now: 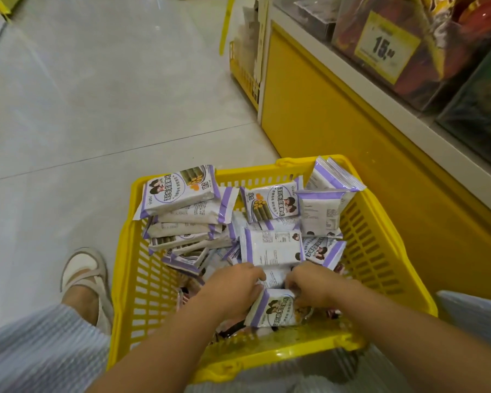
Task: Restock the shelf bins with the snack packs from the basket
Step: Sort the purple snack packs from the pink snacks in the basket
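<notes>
Left hand (233, 285), right hand (313, 287), fingers pinching snack pack (275, 307) between them, inside basket (374, 251)

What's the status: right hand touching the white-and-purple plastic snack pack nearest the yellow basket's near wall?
Touching. Head view: the right hand curls its fingers over the top corner of the white-and-purple plastic snack pack.

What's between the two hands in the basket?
In the head view, a purple-edged snack pack sits between the left hand and right hand; both grip it, inside the basket.

Snack packs (270, 246) in basket (380, 251), shelf (352, 89) to its right.
</notes>
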`<state>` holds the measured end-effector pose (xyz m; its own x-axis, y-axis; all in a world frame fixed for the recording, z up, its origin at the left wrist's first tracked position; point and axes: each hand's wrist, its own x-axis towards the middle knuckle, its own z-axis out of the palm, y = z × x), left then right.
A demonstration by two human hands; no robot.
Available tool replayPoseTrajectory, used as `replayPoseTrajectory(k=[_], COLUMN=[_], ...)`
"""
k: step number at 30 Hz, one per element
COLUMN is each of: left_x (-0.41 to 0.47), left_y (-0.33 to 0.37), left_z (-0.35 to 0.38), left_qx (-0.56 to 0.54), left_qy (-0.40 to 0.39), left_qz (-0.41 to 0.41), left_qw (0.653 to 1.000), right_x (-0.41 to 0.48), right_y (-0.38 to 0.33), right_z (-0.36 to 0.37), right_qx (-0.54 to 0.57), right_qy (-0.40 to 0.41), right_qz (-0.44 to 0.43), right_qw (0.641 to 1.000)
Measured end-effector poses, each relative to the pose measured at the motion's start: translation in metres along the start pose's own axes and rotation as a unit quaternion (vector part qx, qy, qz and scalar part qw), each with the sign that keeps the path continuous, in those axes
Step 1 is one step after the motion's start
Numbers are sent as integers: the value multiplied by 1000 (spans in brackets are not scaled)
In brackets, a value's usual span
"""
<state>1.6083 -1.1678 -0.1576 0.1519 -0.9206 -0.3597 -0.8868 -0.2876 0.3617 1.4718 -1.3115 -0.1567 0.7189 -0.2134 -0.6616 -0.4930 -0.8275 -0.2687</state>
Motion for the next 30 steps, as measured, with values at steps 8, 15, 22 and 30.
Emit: replayPoseTrajectory(k=[8,15,22,30], left_x=[5,9,16,21], left_y=[-10,-18,-6,3], left_z=[-2,8,11,12], left_qx=[-94,-322,-490,-544], left_qy=[51,47,102,92], left_qz=[-160,-241,-219,-215], left_qw=[981,914,838,806], right_x=[-3,1,4,2], right_y=[15,15,16,19], right_z=[-32,-36,-31,-22], right_qx=[54,0,-10,71], right_qy=[96,127,116,149], right_qz=[22,-12,-43,-39], right_qw=[994,992,992,986])
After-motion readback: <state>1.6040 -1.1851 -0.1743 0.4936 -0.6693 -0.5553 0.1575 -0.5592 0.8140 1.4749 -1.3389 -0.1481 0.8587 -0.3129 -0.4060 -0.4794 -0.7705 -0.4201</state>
